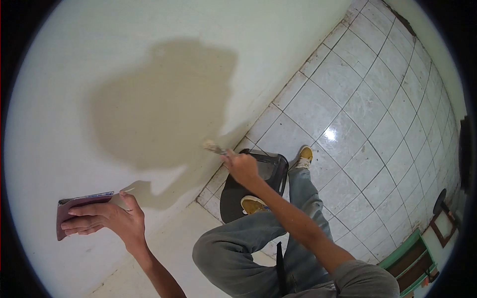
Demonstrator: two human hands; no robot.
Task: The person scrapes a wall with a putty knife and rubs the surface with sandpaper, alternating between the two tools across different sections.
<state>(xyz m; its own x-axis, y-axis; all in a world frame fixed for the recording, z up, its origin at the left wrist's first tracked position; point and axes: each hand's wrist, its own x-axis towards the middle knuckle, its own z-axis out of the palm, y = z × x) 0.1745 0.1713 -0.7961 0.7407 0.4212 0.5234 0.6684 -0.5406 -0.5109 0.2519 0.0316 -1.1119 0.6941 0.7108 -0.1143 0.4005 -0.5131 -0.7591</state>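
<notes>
My left hand [107, 216] presses a folded piece of reddish-brown sandpaper [63, 217] to the pale wall [59, 134], fingers laid over it and thumb held out to the side. A bluish-white edge shows along the top of the sheet. Closed around the handle of a paintbrush [212, 146] is my right hand [243, 170]. The brush's pale bristles point toward the wall, overlapping a shadow on it in this view. The handle is mostly hidden in the fist.
Below my right hand is a dark chair [233, 201], with one yellow shoe [253, 204] resting on it. My other shoe [305, 155] stands on the white tiled floor [357, 139]. A green-framed piece [410, 253] sits at lower right.
</notes>
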